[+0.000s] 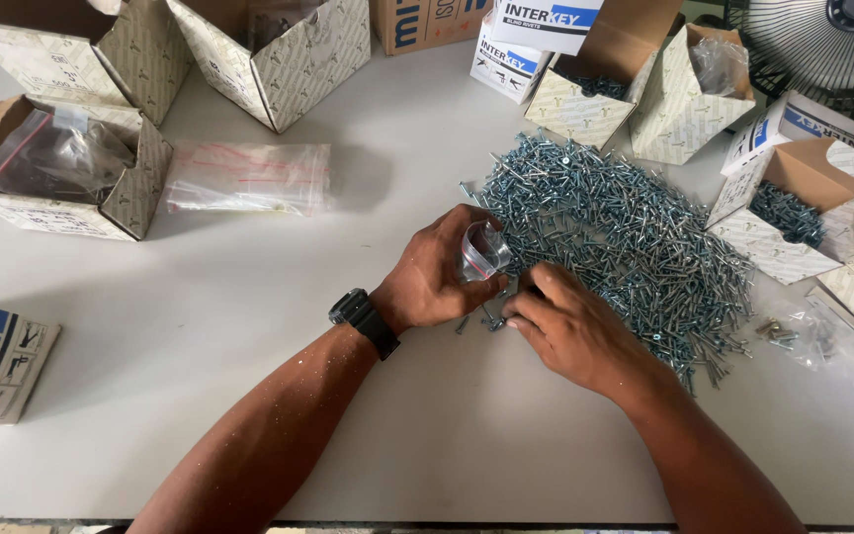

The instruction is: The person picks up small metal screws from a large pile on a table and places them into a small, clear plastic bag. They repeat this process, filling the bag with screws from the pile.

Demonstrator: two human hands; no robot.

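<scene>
My left hand (439, 272) holds a small clear plastic bag (483, 251) open at the near edge of a large heap of silvery rivets (625, 232) on the white table (249, 326). A black watch sits on that wrist. My right hand (570, 326) rests palm down just right of it, its fingertips pinching at a few loose rivets (491, 318) under the bag. What the fingers hold is hidden.
Open cardboard boxes ring the table: two at the far left (71, 163), one at the back (279, 54), several with rivets at the right (793, 208). A stack of flat clear bags (249, 178) lies left of centre. A fan (832, 40) stands at the far right.
</scene>
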